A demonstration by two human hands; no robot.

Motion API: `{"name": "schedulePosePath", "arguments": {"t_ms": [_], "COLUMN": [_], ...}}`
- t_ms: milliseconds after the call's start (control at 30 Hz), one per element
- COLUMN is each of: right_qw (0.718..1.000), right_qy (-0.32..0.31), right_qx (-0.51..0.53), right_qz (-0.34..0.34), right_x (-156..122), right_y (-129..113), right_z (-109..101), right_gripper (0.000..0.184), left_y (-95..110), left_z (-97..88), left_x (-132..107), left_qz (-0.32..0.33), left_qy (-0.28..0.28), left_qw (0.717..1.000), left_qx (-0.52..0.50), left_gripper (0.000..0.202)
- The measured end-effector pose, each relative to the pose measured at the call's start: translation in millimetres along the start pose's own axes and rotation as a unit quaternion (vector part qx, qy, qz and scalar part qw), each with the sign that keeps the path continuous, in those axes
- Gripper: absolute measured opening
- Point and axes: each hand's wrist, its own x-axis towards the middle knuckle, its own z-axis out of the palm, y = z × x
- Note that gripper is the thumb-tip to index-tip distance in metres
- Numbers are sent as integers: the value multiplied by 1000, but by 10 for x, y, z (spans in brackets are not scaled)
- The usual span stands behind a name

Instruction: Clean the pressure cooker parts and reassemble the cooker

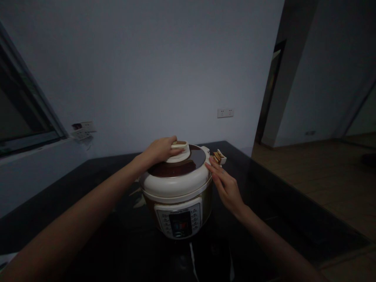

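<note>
A white and brown electric pressure cooker [176, 187] stands upright on a dark table, its control panel [179, 223] facing me. My left hand [163, 149] is closed around the white lid handle [182, 152] on top; part of the fingers is hidden behind it. The lid [194, 160] sits on the pot. My right hand [225, 182] rests against the cooker's right rim with its fingers stretched out, close to the side handle [220, 156]. Nothing is gripped in that hand.
The dark table [258, 219] runs under the cooker toward a pale wall. A wall socket [225, 113] is behind it. At the left, another socket with a plug [82, 131] sits beside a window [26, 94]. A doorway [272, 90] opens at the right.
</note>
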Motion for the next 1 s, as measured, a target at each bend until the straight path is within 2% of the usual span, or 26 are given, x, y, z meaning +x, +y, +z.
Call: {"name": "schedulePosePath", "arguments": {"t_ms": [200, 367, 500, 567, 633, 667, 700, 733, 800, 833, 900, 933, 1000], "right_qw": [1000, 1000, 999, 997, 992, 988, 981, 971, 944, 929, 892, 877, 869], "right_qy": [15, 11, 13, 45, 111, 153, 196, 237, 303, 321, 317, 294, 251], "right_qx": [-9, -19, -42, -42, -32, -20, -1, 26, 105, 147, 238, 275, 312], "right_qz": [8, 10, -12, -36, -39, -28, -10, 15, 74, 113, 217, 261, 292], "right_x": [46, 62, 87, 111, 144, 163, 184, 204, 236, 245, 249, 245, 234], "right_y": [-2, -6, -170, -309, -399, -401, -364, -290, -52, 88, 346, 443, 553], "right_z": [7, 8, -107, -226, -352, -402, -433, -442, -382, -316, -135, -34, 158], "right_gripper": [39, 39, 37, 38, 38, 37, 36, 35, 39, 45, 56, 61, 62], "left_y": [16, 55, 56, -40, -220, -330, -446, -557, -738, -797, -839, -825, -744], "left_z": [45, 38, -116, -246, -352, -375, -371, -337, -189, -86, 136, 241, 410], "left_x": [-14, -41, -107, -201, -357, -456, -564, -677, -891, -982, -1114, -1152, -1180], "left_qz": [-30, -46, -38, -39, -77, -116, -169, -202, -253, -278, -325, -340, -358], "left_qy": [55, 55, 63, 97, 178, 230, 285, 323, 364, 368, 353, 342, 329], "left_qw": [997, 996, 994, 985, 950, 917, 865, 835, 787, 761, 705, 680, 634], "left_qx": [-36, -57, -82, -141, -244, -304, -377, -397, -430, -457, -522, -552, -602], "left_gripper": [34, 40, 49, 52, 45, 37, 28, 21, 17, 19, 24, 29, 37]}}
